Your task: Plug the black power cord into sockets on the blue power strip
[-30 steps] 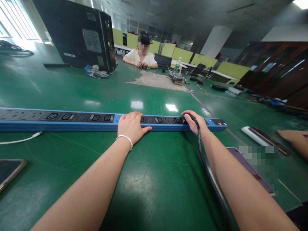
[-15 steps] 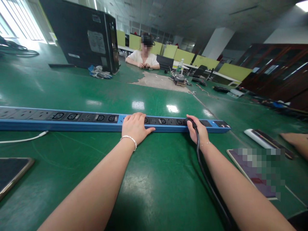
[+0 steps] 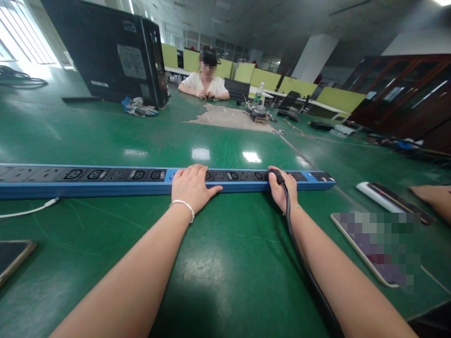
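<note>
A long blue power strip (image 3: 155, 187) with black sockets lies across the green surface in front of me. My left hand (image 3: 192, 185) rests over its middle, palm down, fingers stretched toward the far edge and thumb spread along the near side. Farther right, my right hand (image 3: 286, 188) is closed round a black power plug (image 3: 276, 176), held at the strip's sockets. The plug's front is hidden, so I cannot tell how far it sits in a socket. Its thick black cord (image 3: 294, 239) runs down along my right forearm.
To the right lie a phone (image 3: 369, 253), a white and dark bar-shaped object (image 3: 387, 199) and another person's hand (image 3: 431, 195). A phone (image 3: 14, 258) and white cable (image 3: 31, 211) are left. Beyond stand a black computer case (image 3: 105, 56), gloves (image 3: 138, 107) and a seated person (image 3: 204, 84).
The view has shifted slightly, so things sit a little farther left in the picture. Both hands keep their places, the left on the strip and the right on the plug.
</note>
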A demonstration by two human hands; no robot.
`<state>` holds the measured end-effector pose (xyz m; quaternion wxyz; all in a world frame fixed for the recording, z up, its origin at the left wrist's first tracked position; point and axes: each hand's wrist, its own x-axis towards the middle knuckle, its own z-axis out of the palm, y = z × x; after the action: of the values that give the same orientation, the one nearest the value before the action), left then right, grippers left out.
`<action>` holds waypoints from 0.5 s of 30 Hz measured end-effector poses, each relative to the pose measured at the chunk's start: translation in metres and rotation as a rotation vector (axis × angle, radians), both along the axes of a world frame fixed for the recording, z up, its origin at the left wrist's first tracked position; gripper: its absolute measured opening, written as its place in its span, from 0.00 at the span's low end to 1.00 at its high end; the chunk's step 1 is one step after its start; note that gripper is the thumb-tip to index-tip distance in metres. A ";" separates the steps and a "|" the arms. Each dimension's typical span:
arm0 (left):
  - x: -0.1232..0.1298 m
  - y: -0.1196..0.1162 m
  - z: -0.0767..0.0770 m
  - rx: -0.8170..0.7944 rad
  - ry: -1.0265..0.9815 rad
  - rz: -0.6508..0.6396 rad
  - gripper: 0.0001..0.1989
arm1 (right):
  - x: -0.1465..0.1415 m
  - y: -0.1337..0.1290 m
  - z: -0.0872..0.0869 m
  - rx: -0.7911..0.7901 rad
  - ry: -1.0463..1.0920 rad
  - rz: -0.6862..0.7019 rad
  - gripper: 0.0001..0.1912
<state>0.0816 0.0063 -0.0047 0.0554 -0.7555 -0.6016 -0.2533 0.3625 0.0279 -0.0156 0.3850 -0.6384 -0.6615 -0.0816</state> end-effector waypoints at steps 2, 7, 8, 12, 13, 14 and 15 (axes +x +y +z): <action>0.000 0.000 0.000 0.014 0.006 0.012 0.31 | -0.001 0.002 -0.003 0.004 0.017 -0.004 0.20; 0.000 0.000 0.000 0.022 0.018 0.016 0.30 | -0.002 0.004 0.001 0.058 0.166 0.055 0.20; 0.000 -0.001 0.000 0.023 0.021 0.016 0.30 | 0.000 0.004 0.003 0.111 0.244 0.056 0.21; 0.000 -0.001 0.001 0.008 0.026 0.027 0.30 | 0.024 0.000 0.016 0.322 0.466 -0.045 0.25; 0.000 -0.001 0.001 0.005 0.024 0.027 0.30 | 0.033 -0.002 0.018 0.319 0.446 -0.072 0.24; 0.000 -0.001 0.001 0.003 0.021 0.026 0.30 | 0.043 -0.003 0.018 0.319 0.428 -0.103 0.24; 0.000 -0.001 0.001 0.004 0.019 0.024 0.30 | 0.054 -0.004 0.018 0.330 0.422 -0.133 0.24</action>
<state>0.0817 0.0056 -0.0037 0.0658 -0.7504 -0.6096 -0.2467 0.4161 0.0240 0.0026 0.6070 -0.6120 -0.5009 -0.0788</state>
